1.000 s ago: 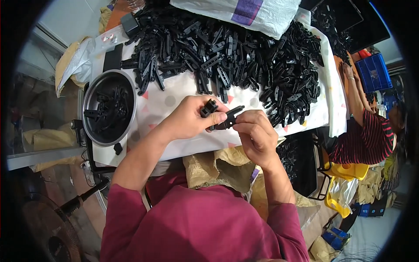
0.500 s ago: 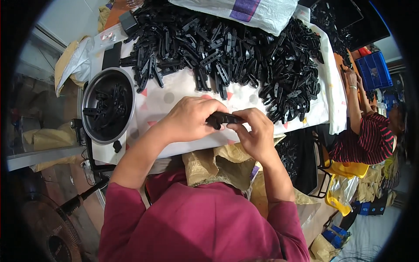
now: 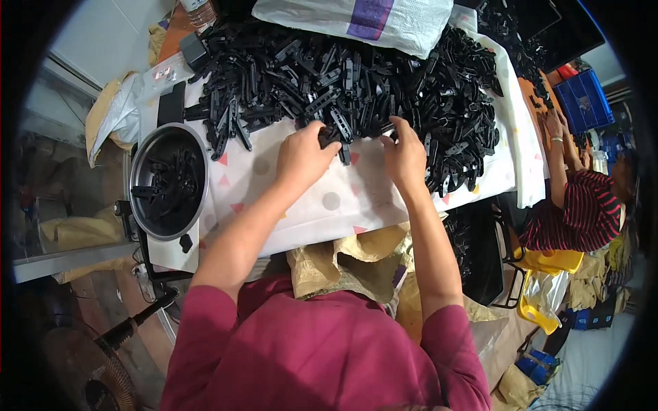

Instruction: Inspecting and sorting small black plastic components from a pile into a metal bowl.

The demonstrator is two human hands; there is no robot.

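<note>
My left hand is at the near edge of a large heap of long black plastic parts. Its thumb and fingers are closed around a black plastic part, partly hidden by the hand. To its right, my right hand reaches the same edge, thumb and forefinger pinching a small dark plastic part. Smaller, curved black parts lie heaped just beyond and right of that hand. Both forearms rest over the patterned white tablecloth.
A metal bowl with several black parts stands at the left. A white woven sack lies over the heap's far side. At the right, a co-worker in a striped shirt works near a blue crate. A fan stands lower left.
My hands have moved apart and away from me, from above the near table edge to the heap. The black part they held together is now no longer between them.
</note>
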